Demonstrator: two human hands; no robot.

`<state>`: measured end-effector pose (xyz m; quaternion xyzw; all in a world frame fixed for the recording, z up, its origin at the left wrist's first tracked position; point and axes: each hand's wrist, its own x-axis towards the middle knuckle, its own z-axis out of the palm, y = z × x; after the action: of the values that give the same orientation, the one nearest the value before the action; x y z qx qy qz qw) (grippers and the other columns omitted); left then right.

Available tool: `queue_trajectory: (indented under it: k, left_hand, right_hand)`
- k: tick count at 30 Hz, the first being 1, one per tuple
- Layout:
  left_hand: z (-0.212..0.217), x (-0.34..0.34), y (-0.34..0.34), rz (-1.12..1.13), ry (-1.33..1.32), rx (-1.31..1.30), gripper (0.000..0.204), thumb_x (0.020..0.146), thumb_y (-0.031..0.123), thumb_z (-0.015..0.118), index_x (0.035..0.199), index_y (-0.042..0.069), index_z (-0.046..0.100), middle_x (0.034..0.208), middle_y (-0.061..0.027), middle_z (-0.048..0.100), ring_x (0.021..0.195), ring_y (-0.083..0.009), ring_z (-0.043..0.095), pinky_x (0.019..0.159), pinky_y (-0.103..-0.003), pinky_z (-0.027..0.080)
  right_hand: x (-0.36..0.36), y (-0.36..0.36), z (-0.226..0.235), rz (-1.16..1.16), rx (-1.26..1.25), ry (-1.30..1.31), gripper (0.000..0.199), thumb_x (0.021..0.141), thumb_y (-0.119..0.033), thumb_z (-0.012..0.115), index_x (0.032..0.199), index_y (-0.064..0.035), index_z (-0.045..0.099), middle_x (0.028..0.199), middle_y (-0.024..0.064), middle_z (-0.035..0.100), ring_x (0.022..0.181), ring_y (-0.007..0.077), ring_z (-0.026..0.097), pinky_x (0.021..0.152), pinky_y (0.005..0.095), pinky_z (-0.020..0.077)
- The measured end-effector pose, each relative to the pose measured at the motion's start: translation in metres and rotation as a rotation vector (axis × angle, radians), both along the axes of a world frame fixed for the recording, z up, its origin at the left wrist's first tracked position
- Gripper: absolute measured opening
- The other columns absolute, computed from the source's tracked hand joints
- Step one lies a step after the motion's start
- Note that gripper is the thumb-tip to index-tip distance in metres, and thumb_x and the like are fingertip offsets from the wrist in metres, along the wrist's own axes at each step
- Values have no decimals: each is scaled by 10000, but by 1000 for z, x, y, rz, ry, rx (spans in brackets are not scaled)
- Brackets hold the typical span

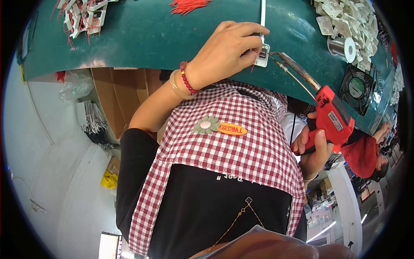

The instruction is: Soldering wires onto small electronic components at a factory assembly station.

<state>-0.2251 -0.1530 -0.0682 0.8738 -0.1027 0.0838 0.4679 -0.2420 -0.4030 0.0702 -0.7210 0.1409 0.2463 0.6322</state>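
My left hand (230, 52) is closed at a small white plastic housing (261, 60) on the green table, its fingertips pressed along the housing's left side. A short red wire (252, 68) shows beneath the thumb; whether the fingers pinch it too is hidden. From the housing's far end runs a narrow white strip (263, 15). My right hand (317, 144) grips the handle of a red soldering gun (334, 114). The gun's tip points left and meets the housing's right edge, with a thin metal feed tube running under the barrel.
A pile of red wires (189, 5) lies at the far middle. White housings with red wires (86, 17) are heaped far left, white plastic pieces (345, 17) far right. A solder spool (342, 48) and a black fan (358, 88) stand right. Another person (364, 157) sits beyond.
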Motion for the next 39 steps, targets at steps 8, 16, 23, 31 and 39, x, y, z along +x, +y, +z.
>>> queue_trajectory:
  k: [8, 16, 23, 31, 39]
  left_hand:
    - [0, 1, 0, -6, -5, 17, 43, 772, 74, 624, 810, 80, 605, 1205, -23, 581, 1025, -206, 577, 934, -378, 362]
    - [-1, 2, -1, -2, -25, 35, 40, 774, 77, 624, 810, 81, 605, 1201, -22, 583, 1027, -207, 578, 929, -379, 367]
    - [2, 2, -1, 1, -18, 48, 38, 772, 73, 619, 804, 76, 598, 1193, -26, 588, 1022, -208, 579, 928, -378, 371]
    - [6, 3, 0, -22, 16, 75, 51, 767, 63, 612, 787, 69, 566, 1196, -31, 587, 1034, -216, 573, 933, -375, 372]
    - [10, 1, -3, -16, 65, 42, 169, 742, 90, 650, 872, 54, 547, 1264, -83, 511, 1067, -277, 529, 913, -367, 398]
  right_hand:
    - [1, 1, -1, 26, -4, 8, 392, 933, -283, 476, 1100, 70, 442, 583, 55, 449, 403, 98, 394, 393, 228, 372]
    - [2, 2, -2, -37, -1, 5, 426, 894, -289, 529, 1107, 77, 475, 576, 58, 472, 402, 95, 399, 414, 236, 381]
    - [6, -6, -6, -14, 43, -46, 400, 940, -306, 462, 1123, 50, 441, 585, 48, 463, 408, 89, 403, 407, 237, 381]
    - [10, -24, -20, -67, 151, -78, 433, 962, -318, 424, 1197, 46, 422, 604, 44, 463, 416, 83, 402, 416, 240, 389]
    - [13, -37, -31, -85, 253, -58, 438, 977, -322, 394, 1222, 40, 414, 643, 48, 466, 442, 82, 419, 436, 241, 395]
